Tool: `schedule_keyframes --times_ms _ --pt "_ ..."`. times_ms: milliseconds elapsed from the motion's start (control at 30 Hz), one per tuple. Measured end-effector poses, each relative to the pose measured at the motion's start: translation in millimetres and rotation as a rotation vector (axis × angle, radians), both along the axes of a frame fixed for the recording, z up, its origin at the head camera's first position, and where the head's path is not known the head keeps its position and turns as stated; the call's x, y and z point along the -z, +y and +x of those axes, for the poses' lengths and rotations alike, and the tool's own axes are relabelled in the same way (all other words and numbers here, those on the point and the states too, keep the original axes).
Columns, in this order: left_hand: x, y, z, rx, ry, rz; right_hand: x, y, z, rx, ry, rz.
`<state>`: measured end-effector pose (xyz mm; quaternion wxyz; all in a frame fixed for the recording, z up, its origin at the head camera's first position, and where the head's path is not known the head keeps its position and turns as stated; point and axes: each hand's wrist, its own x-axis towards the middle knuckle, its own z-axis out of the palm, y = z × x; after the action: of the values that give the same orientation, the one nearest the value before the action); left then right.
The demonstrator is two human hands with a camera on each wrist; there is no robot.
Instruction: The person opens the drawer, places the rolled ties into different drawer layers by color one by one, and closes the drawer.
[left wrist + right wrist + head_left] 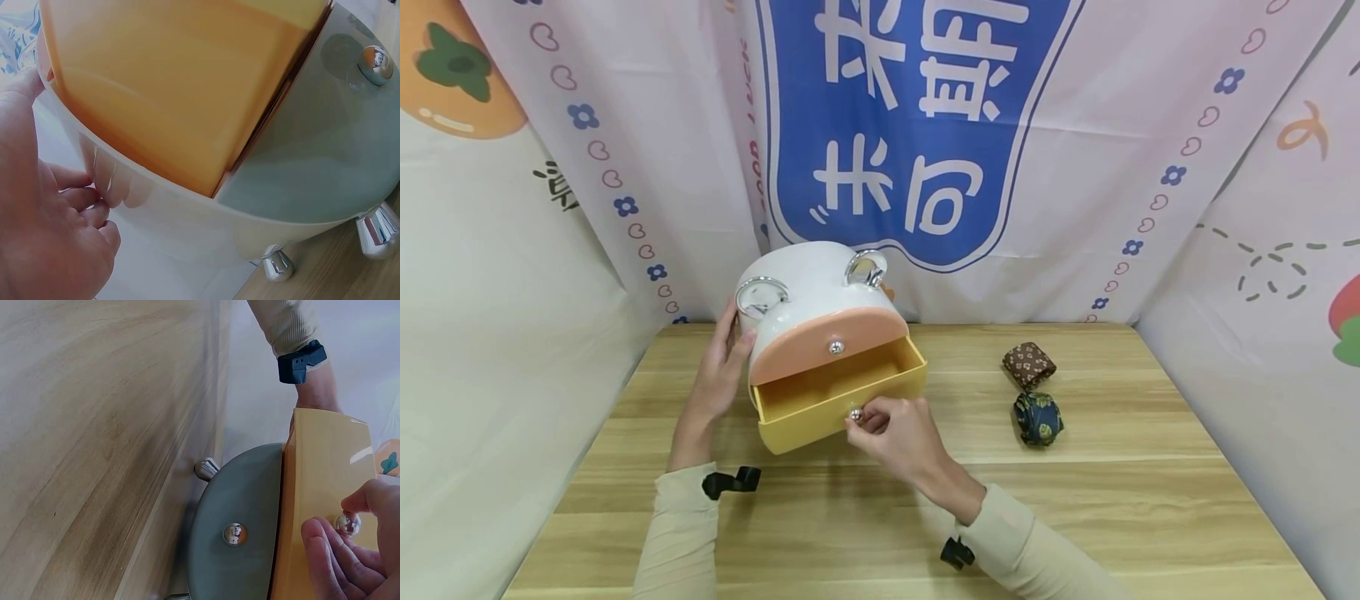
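Note:
A small round-bodied white cabinet (811,279) stands tilted-looking at the back of the table, with two chrome ring ears and three drawers. Its middle yellow drawer (842,417) is pulled out, and the inside looks bare. At that drawer's front, my right hand (904,440) pinches the silver knob (347,524) between thumb and fingers. My left hand (718,371) rests against the cabinet's left side, fingers on the white wall (181,231). Above is a closed peach drawer (827,343); below, a closed grey-green drawer (240,500) has its own knob (235,534).
Right of the cabinet lie two rolled patterned cloths, a brown one (1029,365) and a navy one (1038,418) with green-gold motifs. Behind the wooden table (820,533) hangs a printed curtain (1075,167). Short chrome feet (277,264) hold the cabinet up.

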<state>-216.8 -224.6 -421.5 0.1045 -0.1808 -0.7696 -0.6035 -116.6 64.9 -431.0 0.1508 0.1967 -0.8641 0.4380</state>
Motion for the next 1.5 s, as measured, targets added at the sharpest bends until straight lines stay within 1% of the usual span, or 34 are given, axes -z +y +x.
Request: schedule_keyframes --times_ms 333,833,1133,1367,1500 --pt "0.3 0.6 0.0 0.006 0.005 0.004 0.0 0.8 2.9 -0.014 -0.007 -0.012" --pt "0.9 -0.3 0.3 0.014 0.026 0.008 1.0 3.6 4.4 -0.035 0.001 0.004" --pt "-2.2 1.8 2.0 0.012 0.010 0.005 4.5 10.7 3.8 -0.072 0.036 0.003" --pt "-3.3 2.6 2.0 0.015 0.011 0.022 3.8 22.0 5.4 -0.075 0.079 0.046" --pt "-3.0 2.9 2.0 0.016 0.015 0.025 4.5 30.8 6.1 -0.064 0.098 0.061"
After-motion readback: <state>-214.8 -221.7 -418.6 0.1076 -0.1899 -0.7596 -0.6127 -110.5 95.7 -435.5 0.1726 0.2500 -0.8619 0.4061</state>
